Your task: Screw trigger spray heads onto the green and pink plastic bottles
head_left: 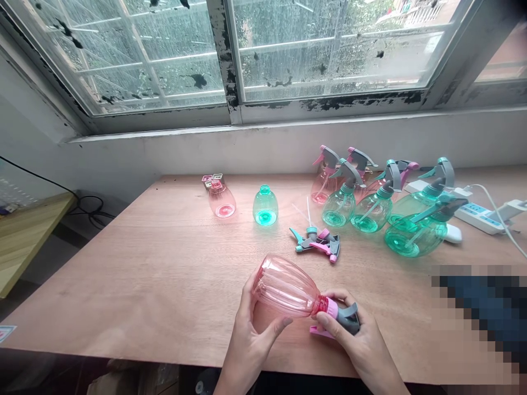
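A clear pink spray bottle [284, 285] lies tilted on its side between my hands, just above the table's near edge. My left hand [255, 329] is curved around its broad base, with the thumb along the lower side. At the neck, my right hand [349, 334] grips the pink collar and grey spray head [348, 318], whose pink trigger points down. Two loose spray heads [317, 243], one green and one pink, lie beyond the bottle. Farther back stand an open pink bottle [222, 200] and an open green bottle [265, 206], both without spray heads.
Several green and pink bottles with spray heads [373, 208] cluster at the back right, one green bottle leaning over. Behind them lies a white power strip [480, 216] with cords. Small square items [213, 179] sit by the wall under the window. A blurred dark patch [486, 307] covers the right.
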Demonstrator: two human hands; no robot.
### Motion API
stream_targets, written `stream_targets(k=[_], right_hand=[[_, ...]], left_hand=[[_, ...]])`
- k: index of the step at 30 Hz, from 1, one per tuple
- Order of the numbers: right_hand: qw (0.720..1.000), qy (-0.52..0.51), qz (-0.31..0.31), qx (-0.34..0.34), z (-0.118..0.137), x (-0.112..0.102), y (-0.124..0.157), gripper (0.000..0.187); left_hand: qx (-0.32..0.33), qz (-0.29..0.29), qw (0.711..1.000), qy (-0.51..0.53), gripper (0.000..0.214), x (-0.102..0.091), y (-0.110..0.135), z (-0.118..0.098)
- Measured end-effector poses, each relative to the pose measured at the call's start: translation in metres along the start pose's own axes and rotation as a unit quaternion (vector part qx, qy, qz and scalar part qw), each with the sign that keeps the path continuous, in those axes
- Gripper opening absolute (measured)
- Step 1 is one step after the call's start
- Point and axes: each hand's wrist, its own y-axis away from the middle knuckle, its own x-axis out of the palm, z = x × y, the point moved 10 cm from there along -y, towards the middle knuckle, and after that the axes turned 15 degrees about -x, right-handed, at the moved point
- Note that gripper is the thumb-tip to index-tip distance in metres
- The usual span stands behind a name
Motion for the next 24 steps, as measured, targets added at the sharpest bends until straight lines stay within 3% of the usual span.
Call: stream_targets(k=[8,16,24], right_hand=[[1.000,0.000,0.023,-0.004,-0.0032,0.0009,0.0010,0.035],[1.000,-0.014,-0.002,-0.007,0.0014,0.0002,-0.0009,0.036],[1.000,-0.013,0.010,0.001,-0.0016,0.0003,0.0008,0.037]], left_hand=[[-0.013,0.000,1.000,0.027,0.074,-0.0037,0.0001,0.0056],[0.011,-0.007,1.000,0.009,0.071,-0.0039,-0.0007,0.0026],[0.002,0.018,1.000,0.020,0.075,-0.0007,0.0031,0.0041]])
